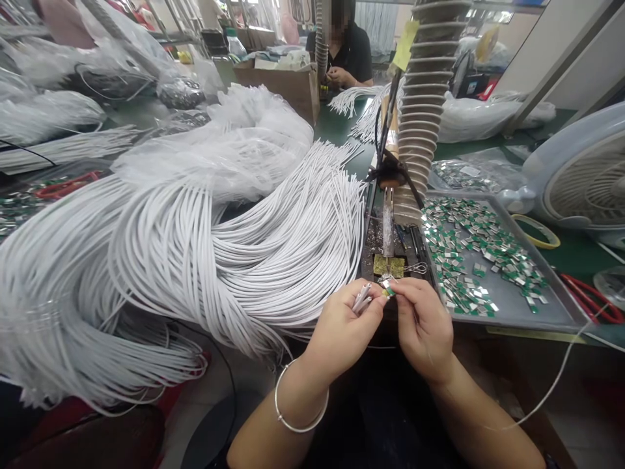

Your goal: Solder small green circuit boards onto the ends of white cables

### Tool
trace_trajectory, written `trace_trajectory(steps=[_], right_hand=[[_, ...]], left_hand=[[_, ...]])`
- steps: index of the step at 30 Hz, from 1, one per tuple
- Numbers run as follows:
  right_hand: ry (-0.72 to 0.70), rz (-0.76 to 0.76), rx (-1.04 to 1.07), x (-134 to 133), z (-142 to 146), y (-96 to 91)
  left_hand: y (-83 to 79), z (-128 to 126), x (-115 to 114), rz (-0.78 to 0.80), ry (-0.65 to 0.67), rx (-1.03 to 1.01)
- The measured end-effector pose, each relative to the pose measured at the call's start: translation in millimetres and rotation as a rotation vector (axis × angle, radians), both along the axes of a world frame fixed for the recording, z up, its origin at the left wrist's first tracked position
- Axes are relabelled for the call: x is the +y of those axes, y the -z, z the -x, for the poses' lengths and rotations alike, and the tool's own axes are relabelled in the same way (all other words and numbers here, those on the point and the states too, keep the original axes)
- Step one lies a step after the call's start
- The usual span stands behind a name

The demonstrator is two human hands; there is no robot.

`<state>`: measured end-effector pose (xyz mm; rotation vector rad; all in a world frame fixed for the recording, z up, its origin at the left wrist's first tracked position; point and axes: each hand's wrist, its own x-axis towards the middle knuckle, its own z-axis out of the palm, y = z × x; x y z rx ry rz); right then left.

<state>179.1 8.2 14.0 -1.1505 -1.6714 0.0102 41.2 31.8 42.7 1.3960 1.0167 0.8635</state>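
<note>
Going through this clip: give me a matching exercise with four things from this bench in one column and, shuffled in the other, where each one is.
Things:
1. Thin silver bangle
2. Small green-and-silver rectangular pieces
3. Red-handled cutting tool
4. Long white cables

Places:
A. Heaped in a large mass at the left of the view
B. Around the left wrist
C. On the green bench mat at far right
D. Scattered in a grey metal tray

Pairs: 1-B; 2-D; 3-C; 4-A
</note>
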Motion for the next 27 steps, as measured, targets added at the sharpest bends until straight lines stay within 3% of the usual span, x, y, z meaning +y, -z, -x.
trace_trajectory(steps=[7,12,27], right_hand=[[0.019,0.069,0.164,-4,3,9.9],[0.038,0.039,0.306,-4,4,14.8],[0.023,-0.041,0.175,2,4,3.7]], left_hand=[[-6.7,-3,2,0.044,-0.020,-0.078],[-11.7,-4,3,0.066,-0.061,-0.064],[-16.1,-8,10,0.019,-0.102,0.005]])
